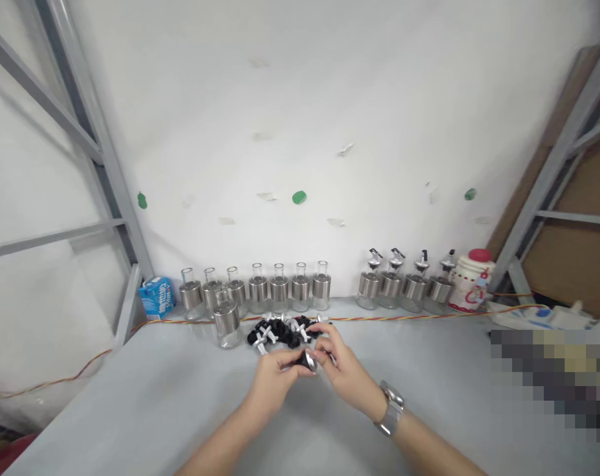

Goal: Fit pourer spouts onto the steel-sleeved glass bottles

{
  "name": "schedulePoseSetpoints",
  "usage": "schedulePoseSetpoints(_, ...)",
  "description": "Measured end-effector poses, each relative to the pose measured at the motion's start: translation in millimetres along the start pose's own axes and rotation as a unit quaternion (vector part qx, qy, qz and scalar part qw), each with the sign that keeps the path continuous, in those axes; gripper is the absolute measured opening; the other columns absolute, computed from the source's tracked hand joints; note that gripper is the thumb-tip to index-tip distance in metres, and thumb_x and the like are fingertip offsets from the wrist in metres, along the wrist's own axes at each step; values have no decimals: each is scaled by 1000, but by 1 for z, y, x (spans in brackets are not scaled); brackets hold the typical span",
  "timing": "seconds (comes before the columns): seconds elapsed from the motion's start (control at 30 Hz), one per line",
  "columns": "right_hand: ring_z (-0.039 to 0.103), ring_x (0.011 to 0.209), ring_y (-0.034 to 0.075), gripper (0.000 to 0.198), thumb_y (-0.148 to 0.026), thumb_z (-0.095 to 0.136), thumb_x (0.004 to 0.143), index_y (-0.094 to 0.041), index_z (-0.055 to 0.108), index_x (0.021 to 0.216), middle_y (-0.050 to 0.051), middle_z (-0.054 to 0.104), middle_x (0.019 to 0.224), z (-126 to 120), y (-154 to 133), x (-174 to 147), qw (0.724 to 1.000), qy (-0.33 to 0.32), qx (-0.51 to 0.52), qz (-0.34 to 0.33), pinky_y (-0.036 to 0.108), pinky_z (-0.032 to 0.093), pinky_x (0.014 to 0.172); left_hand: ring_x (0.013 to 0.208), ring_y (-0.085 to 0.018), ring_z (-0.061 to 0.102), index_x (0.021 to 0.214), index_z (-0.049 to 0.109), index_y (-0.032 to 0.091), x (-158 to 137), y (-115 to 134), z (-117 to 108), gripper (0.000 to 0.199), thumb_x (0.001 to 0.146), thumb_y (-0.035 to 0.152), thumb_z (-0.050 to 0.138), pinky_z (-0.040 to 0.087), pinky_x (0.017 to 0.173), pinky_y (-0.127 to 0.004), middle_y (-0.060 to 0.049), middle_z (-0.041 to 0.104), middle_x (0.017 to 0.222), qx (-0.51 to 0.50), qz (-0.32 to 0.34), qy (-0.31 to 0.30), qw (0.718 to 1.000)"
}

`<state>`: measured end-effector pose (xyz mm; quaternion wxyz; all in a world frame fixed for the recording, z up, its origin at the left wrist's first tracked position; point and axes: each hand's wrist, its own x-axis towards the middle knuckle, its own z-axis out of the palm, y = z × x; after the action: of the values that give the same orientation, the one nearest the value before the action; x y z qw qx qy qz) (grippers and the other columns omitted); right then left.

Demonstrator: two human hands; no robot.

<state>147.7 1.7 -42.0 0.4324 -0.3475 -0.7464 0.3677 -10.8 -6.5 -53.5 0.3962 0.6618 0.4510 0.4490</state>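
A small pour spout (308, 360), silver on top with a black part, is held low over the grey table between my two hands. My left hand (275, 380) grips it from the left, thumb and fingers closed round it. From the right, my right hand (343, 370), with a watch on its wrist, pinches it by the silver part, its index finger stretched away. Just beyond lies a pile of black and silver spout parts (280, 329). Left of the pile stands an uncapped glass bottle (226, 322) with a steel sleeve.
Several open bottles (279, 289) line the wall; to their right stand several bottles with spouts (391, 285). A blue drink carton (156, 297) is far left, a white jug with a red lid (471, 284) right. A twisted red-yellow cord (349, 320) crosses the table (131, 396).
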Motion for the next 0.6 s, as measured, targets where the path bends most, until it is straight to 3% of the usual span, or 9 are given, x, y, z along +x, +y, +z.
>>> schedulePoseSetpoints(0.13, 44, 62, 11, 27, -30, 40, 85, -22, 35, 111, -5, 43, 64, 2, 4, 2, 999, 7, 35, 0, 25, 36, 63, 77, -18, 56, 81, 70, 20, 1, 2, 0, 21, 62, 21, 64, 41, 73, -27, -2, 67, 77, -8, -3, 11, 1000)
schedulePoseSetpoints(0.3, 40, 46, 8, 33, -38, 46, 81, -24, 34, 108, -8, 40, 56, 5, 14, 11, 982, 54, 177, 48, 20, 35, 45, 81, -19, 58, 103, 60, 18, 4, 5, -2, 46, 58, 24, 69, 44, 73, -28, -6, 66, 91, -29, -28, 39, 998)
schedulePoseSetpoints(0.43, 39, 37, 7, 36, -44, 50, 77, -23, 35, 102, -10, 40, 49, 6, 17, 14, 968, 84, 220, 84, 17, 29, 35, 69, -17, 58, 85, 61, 17, 1, 9, -2, 22, 70, 33, 58, 44, 64, -26, -4, 65, 76, 55, 12, 19, 998)
schedulePoseSetpoints(0.6, 30, 33, 4, 36, -44, 52, 76, -22, 38, 100, -11, 40, 45, 4, 15, 13, 965, 71, 226, 110, 16, 21, 34, 58, -14, 57, 74, 53, 17, -3, 11, 1, 23, 77, 39, 48, 42, 56, -24, -1, 60, 64, 71, 15, -48, 996)
